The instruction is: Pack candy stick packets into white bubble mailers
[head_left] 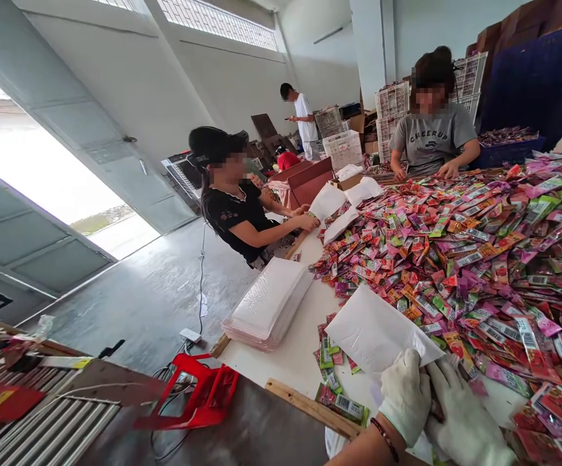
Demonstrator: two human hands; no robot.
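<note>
A white envelope-like pouch [378, 330] lies slantwise over the front edge of a heap of small colourful snack packets [421, 259]. My left hand [406, 396], in a white knitted glove, has its fingers closed on the pouch's near corner. Right beside it is my gloved right hand [465, 411], its fingers bent close together at the same corner. Something small and reddish shows between the two hands, but I cannot make it out. Several loose green and pink packets [328, 362] lie by the pouch's left side.
A stack of white bubble envelopes [269, 304] sits at the table's left edge. Across the table, one person [239, 200] handles a white pouch; another [434, 129] works at the heap. A red plastic stool [198, 391] and cables are on the floor. White crates [392, 116] stand behind.
</note>
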